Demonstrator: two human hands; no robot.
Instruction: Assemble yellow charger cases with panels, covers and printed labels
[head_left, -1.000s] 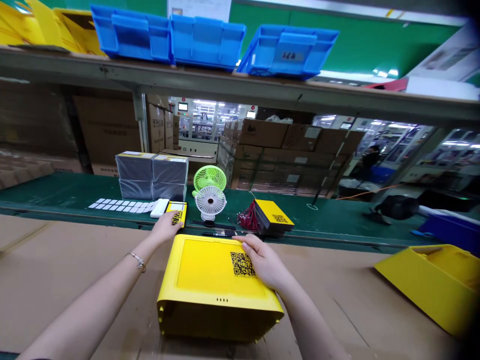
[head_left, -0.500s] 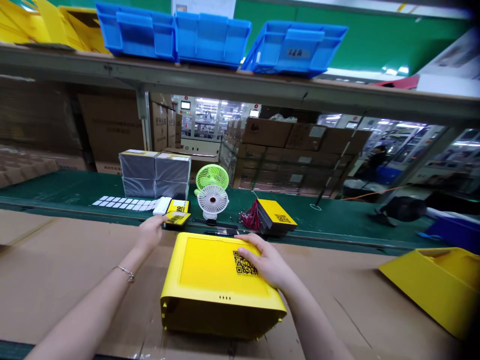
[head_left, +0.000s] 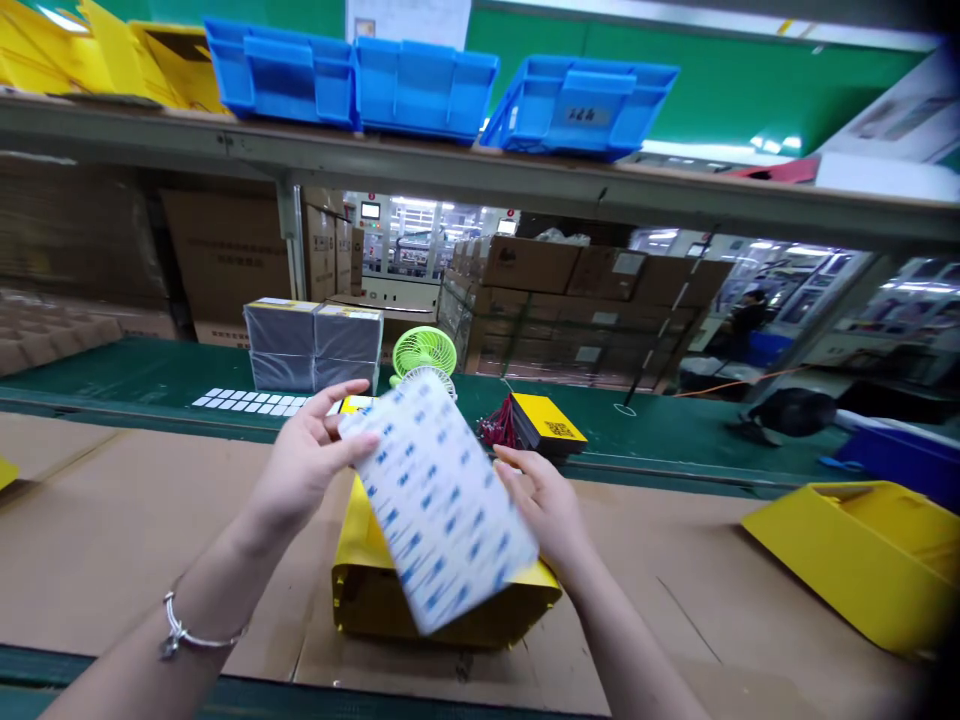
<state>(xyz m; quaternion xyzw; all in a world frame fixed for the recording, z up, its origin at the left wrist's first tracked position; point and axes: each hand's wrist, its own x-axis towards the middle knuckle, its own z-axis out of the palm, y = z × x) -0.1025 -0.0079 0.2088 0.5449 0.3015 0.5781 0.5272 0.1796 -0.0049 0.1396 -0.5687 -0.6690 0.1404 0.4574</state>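
My left hand [head_left: 307,460] pinches the upper left corner of a flat adhesive label sheet [head_left: 442,500]. Its white backing with repeated blue print faces me, slightly blurred and tilted. My right hand [head_left: 544,505] is at the sheet's right edge, its fingers loosely bent and apart; a firm grip does not show. Behind and below the sheet lies a yellow plastic housing [head_left: 360,575], its open end towards me and its top mostly covered.
A stack of yellow labels [head_left: 551,420] lies beside dark red cords [head_left: 501,425] on the green bench. Behind the sheet stands a green fan [head_left: 424,350]. Wrapped grey boxes [head_left: 281,345] are left, another yellow housing [head_left: 855,560] right, and blue bins [head_left: 427,85] overhead.
My left hand has lifted the label from the small pile and brought it over the housing, backing side towards me. My right hand has left the housing's top and moved to the label's edge.
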